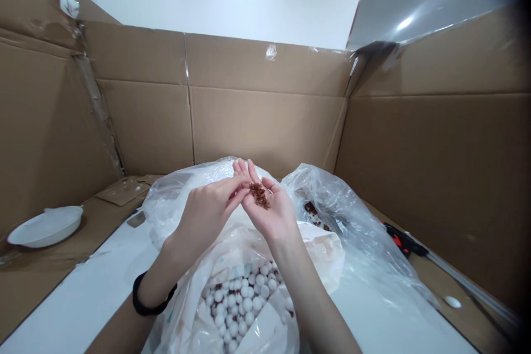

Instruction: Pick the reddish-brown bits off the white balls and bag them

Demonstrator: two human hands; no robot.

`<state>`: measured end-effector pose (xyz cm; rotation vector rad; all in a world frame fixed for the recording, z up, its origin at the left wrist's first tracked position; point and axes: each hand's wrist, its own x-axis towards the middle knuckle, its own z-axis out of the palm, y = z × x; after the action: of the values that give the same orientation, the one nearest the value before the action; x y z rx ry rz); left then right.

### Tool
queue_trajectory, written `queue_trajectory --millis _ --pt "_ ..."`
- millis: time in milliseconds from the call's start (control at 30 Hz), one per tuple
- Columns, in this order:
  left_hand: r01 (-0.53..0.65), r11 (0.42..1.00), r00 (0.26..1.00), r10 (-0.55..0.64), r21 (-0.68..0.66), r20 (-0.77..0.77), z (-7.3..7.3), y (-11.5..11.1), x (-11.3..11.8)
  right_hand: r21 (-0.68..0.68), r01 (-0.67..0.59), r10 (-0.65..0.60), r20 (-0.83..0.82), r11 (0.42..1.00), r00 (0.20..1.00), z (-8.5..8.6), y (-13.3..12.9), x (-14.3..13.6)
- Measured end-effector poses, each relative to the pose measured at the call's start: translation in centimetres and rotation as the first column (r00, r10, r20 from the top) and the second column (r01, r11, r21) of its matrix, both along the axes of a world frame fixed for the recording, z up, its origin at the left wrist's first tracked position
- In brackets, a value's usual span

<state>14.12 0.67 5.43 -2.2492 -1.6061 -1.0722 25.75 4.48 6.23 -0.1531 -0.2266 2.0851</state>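
My right hand point(274, 207) is turned palm up with its fingers spread, and a small heap of reddish-brown bits point(259, 195) lies on the palm. Over that palm, the fingertips of my left hand point(209, 204) are pinched together at the heap's left edge; whether anything is between them is too small to tell. Below both hands stands an opened plastic bag point(191, 293) holding several small white balls point(248, 304), with brown bits among them. A black band point(143, 301) circles my left wrist.
Clear plastic bag point(352, 221) with brown bits lies at right. White dish point(50, 227) sits at far left. A black-and-red tool point(404, 242) with a metal rod rests along the right side. Cardboard walls point(265, 121) enclose the white table point(112, 276).
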Motion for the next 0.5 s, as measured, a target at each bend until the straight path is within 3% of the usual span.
queue_trajectory --millis 200,500 --pt "-0.002 0.999 1.000 0.002 0.033 -0.016 0.04 -0.16 -0.14 0.072 0.009 -0.012 0.038 0.997 0.999 -0.20 -0.16 -0.43" --pt "-0.030 0.998 0.999 0.032 0.056 -0.035 -0.06 -0.04 -0.45 0.029 -0.058 0.058 0.017 0.998 0.998 -0.26 -0.32 -0.62"
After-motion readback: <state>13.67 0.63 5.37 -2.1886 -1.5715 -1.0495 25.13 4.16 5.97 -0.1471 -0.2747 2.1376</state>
